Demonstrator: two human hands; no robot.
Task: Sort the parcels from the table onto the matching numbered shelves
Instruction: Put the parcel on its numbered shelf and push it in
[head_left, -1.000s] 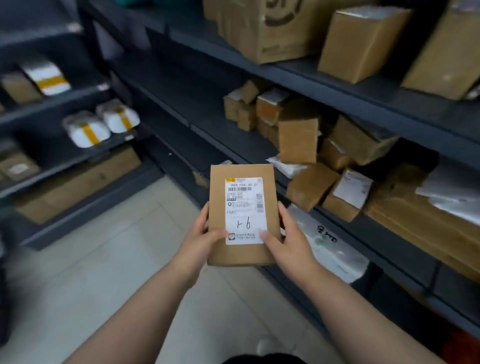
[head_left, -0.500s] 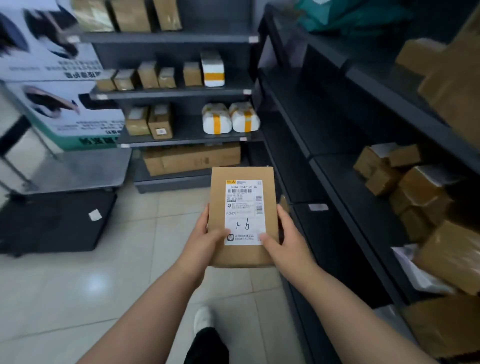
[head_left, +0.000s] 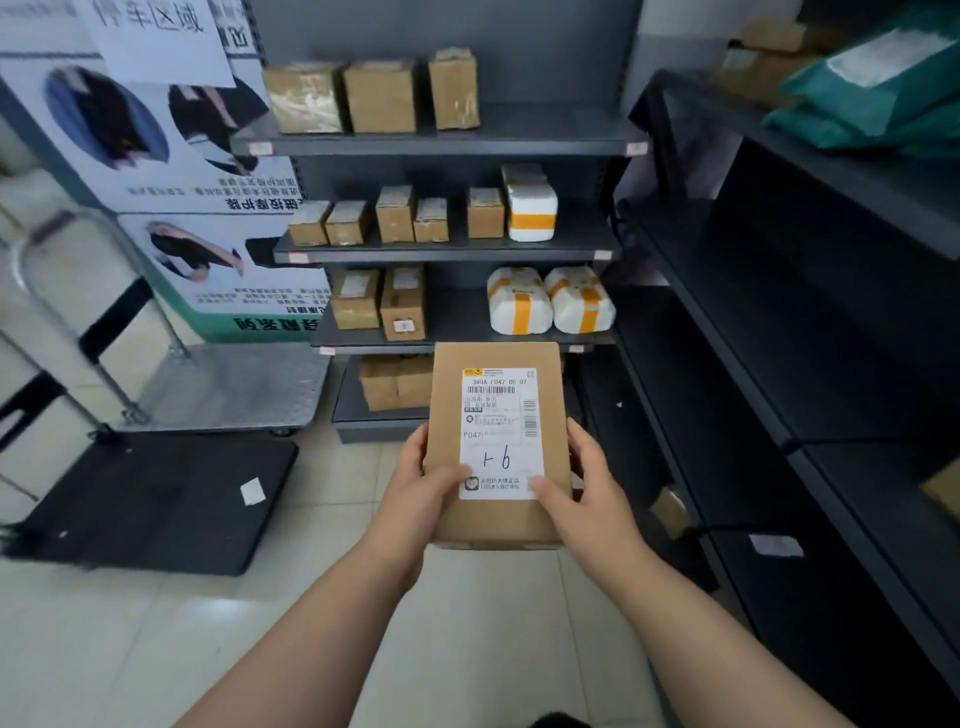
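Holding brown parcel (head_left: 498, 447) in front of me | my left hand (head_left: 415, 493) grips its left edge | my right hand (head_left: 587, 493) grips right edge | far shelves (head_left: 447, 140) carry boxes

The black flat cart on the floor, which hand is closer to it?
Left. The left hand grips the left edge of the brown cardboard parcel, toward the black flat cart; the right hand grips the far edge.
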